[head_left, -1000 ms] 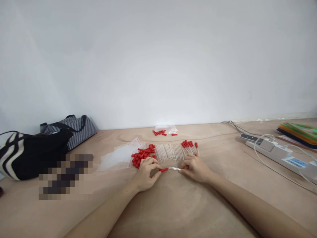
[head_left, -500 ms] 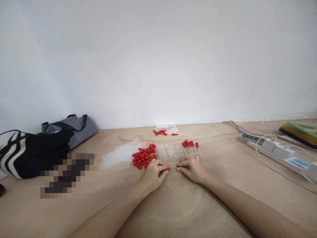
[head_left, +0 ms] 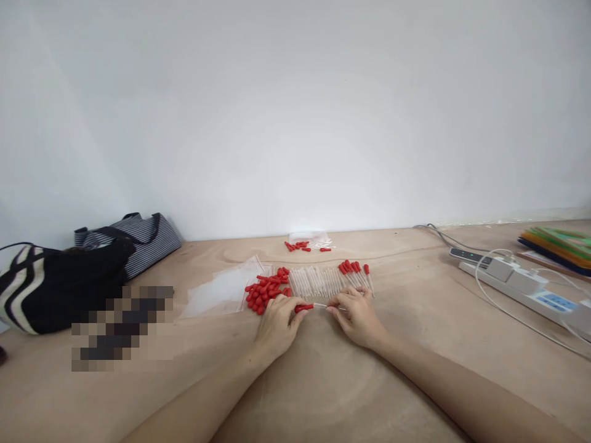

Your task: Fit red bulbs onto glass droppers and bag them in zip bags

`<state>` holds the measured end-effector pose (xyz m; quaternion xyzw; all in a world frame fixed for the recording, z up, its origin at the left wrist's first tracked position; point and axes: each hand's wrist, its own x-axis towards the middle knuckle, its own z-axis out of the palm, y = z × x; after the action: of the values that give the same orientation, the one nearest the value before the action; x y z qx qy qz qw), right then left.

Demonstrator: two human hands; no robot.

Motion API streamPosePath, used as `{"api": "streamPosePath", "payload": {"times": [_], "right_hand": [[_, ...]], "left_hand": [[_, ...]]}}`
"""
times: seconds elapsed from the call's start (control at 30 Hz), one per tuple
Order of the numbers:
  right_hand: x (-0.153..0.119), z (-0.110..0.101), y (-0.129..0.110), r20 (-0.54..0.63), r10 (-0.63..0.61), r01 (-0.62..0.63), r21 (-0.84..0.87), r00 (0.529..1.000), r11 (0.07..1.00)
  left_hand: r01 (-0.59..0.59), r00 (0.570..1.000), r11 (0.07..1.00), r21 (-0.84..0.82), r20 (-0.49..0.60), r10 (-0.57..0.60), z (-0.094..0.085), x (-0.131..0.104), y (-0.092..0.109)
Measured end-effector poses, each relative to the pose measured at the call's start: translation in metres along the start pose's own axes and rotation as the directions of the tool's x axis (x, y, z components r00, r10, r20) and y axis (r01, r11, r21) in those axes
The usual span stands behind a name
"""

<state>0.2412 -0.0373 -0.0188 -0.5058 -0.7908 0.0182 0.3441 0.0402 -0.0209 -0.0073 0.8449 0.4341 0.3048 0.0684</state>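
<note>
My left hand (head_left: 281, 323) pinches a red rubber dropper bulb (head_left: 305, 307) between thumb and fingers. From the right, my right hand (head_left: 354, 312) grips a thin clear dropper tube (head_left: 321, 306), whose left end meets the bulb's neck; how deep it sits inside is too small to tell. A heap of loose red bulbs (head_left: 264, 294) lies just beyond my left hand. Behind both hands is a row of clear tubes (head_left: 314, 282). At that row's right end lie several droppers with red bulbs fitted (head_left: 355, 268).
Clear zip bags (head_left: 221, 292) lie left of the bulb heap. Near the wall are another small bag (head_left: 308, 236) and a few bulbs (head_left: 298, 246). Bags (head_left: 60, 286) stand at left. A power strip (head_left: 530, 289) with cables and a colourful stack (head_left: 558, 246) are at right.
The bulb in my left hand has moved slightly up and left, now level with the tube. More of the tube shows between my hands, and its end has met the bulb.
</note>
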Motion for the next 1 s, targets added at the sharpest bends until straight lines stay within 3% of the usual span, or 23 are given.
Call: {"api": "streamPosePath", "payload": {"times": [0.57,1.0], "right_hand": [[-0.002,-0.001,-0.014,0.024,-0.073,0.071,0.088,0.997,0.994],[0.001,-0.001,-0.007,-0.022,-0.296,0.292,-0.113,0.955,0.95]], "left_hand": [[0.084,0.994,0.99,-0.111,0.074,-0.076,-0.001,0.002,0.004],[0.076,0.996,0.987,-0.139,0.058,-0.069,0.0,-0.001,0.002]]}}
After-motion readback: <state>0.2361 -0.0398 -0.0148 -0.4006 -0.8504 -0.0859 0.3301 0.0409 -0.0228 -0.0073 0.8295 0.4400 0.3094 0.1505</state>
